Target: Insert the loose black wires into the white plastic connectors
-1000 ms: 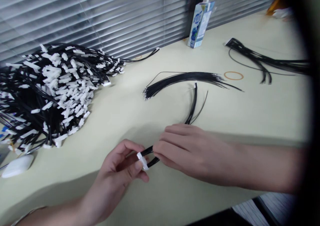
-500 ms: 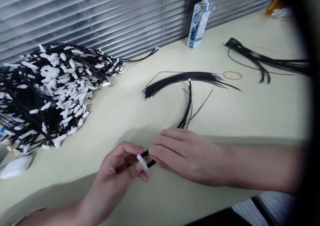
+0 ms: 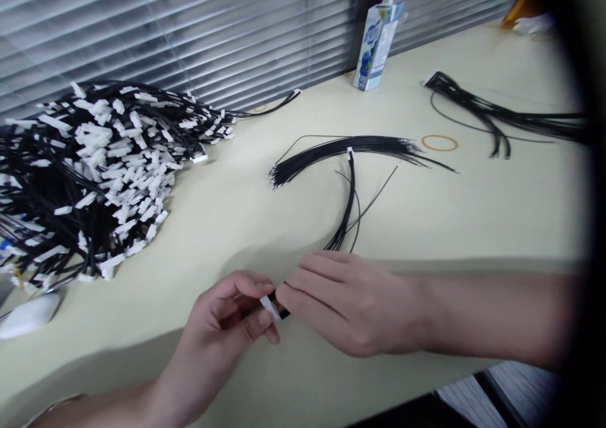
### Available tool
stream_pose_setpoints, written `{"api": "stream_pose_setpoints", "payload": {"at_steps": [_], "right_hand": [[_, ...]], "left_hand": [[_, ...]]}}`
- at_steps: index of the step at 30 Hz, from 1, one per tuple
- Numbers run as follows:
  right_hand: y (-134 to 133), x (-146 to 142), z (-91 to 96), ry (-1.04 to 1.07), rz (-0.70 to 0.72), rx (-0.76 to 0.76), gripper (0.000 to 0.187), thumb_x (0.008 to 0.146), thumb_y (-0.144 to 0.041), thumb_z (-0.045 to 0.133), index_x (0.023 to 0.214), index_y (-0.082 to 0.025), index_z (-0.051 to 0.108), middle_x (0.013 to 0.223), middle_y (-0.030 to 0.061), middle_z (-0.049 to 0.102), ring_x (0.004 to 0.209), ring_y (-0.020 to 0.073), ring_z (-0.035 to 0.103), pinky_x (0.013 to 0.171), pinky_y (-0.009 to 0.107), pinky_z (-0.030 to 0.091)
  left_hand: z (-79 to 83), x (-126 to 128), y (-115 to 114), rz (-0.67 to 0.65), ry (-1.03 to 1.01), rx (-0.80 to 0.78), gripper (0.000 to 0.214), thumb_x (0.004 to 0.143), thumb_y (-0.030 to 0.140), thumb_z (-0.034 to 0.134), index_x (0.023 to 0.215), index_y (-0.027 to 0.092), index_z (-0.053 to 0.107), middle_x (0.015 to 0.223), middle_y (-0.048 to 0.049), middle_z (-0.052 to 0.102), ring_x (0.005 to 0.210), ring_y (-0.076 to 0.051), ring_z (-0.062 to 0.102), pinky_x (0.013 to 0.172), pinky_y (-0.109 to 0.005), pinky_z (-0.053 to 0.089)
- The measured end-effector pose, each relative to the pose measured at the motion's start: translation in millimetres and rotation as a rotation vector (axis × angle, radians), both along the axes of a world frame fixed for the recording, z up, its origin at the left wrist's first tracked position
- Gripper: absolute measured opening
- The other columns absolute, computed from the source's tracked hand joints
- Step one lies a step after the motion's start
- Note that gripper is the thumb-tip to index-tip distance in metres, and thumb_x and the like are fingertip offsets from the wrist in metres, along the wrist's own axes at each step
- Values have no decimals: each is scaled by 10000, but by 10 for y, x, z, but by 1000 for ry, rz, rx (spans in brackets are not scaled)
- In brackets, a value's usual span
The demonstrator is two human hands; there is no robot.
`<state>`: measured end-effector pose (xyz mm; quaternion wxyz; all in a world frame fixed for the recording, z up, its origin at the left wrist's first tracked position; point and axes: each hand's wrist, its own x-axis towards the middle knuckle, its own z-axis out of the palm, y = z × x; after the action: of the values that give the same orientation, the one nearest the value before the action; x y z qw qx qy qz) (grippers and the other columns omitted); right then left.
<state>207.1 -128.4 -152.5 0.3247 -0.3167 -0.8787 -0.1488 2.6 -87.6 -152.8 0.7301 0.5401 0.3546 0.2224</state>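
Observation:
My left hand (image 3: 227, 330) pinches a small white connector (image 3: 270, 307) between thumb and fingers near the table's front edge. My right hand (image 3: 341, 302) is closed on the black wires (image 3: 349, 201) that enter the connector, its fingertips touching the connector. The wires curve away from my right hand toward the back and end in another small white connector (image 3: 350, 153). One thin wire (image 3: 374, 197) splays off to the right of the bunch.
A big heap of black wire harnesses with white connectors (image 3: 89, 163) fills the left. A loose bundle of bare black wires (image 3: 341, 148), a rubber band (image 3: 440, 142), a drink carton (image 3: 376, 43), more wires (image 3: 502, 118) and a white mouse (image 3: 28, 314) lie around.
My right hand has slid left along the wires until it touches the connector. The far end of the wire bunch has swung left.

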Motion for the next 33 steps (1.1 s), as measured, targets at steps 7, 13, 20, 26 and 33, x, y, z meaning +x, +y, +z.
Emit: {"api": "stream_pose_setpoints", "payload": {"at_steps": [7, 13, 20, 26, 33], "right_hand": [[22, -27, 18, -18, -24, 10, 212, 873, -86, 449, 828, -58, 654, 678, 64, 565, 622, 169, 492, 584, 295, 444], [54, -32, 10, -15, -11, 60, 213, 864, -73, 458, 742, -81, 633, 638, 47, 537, 604, 156, 476, 555, 276, 414], [112, 0, 13, 85, 16, -129, 210, 901, -158, 465, 750, -117, 605, 691, 34, 591, 625, 133, 467, 616, 274, 425], [476, 329, -45, 264, -240, -242, 258, 928, -203, 401, 870, -115, 636, 868, 81, 657, 820, 175, 584, 750, 316, 450], [990, 897, -290, -17, -472, -366, 430, 920, -203, 393, 1342, -149, 455, 1407, 112, 427, 1266, 252, 426, 1011, 410, 353]], "left_hand": [[16, 19, 20, 26, 0, -35, 123, 784, 136, 674, 867, 214, 627, 875, 20, 595, 667, -69, 554, 614, -171, 463], [31, 42, 26, 28, 9, -68, 112, 765, 176, 703, 836, 199, 619, 723, 41, 567, 622, -59, 531, 602, -154, 435], [50, 9, 0, 64, 22, -120, 134, 813, 188, 656, 918, 249, 598, 870, 29, 586, 737, -72, 535, 668, -159, 437], [78, 30, -11, 38, 55, -105, 144, 833, 208, 630, 968, 245, 600, 917, -1, 610, 829, -106, 540, 714, -186, 438], [85, 50, 12, 0, 43, -115, 143, 854, 214, 605, 992, 246, 590, 935, -9, 636, 843, -109, 553, 764, -207, 432]]}}
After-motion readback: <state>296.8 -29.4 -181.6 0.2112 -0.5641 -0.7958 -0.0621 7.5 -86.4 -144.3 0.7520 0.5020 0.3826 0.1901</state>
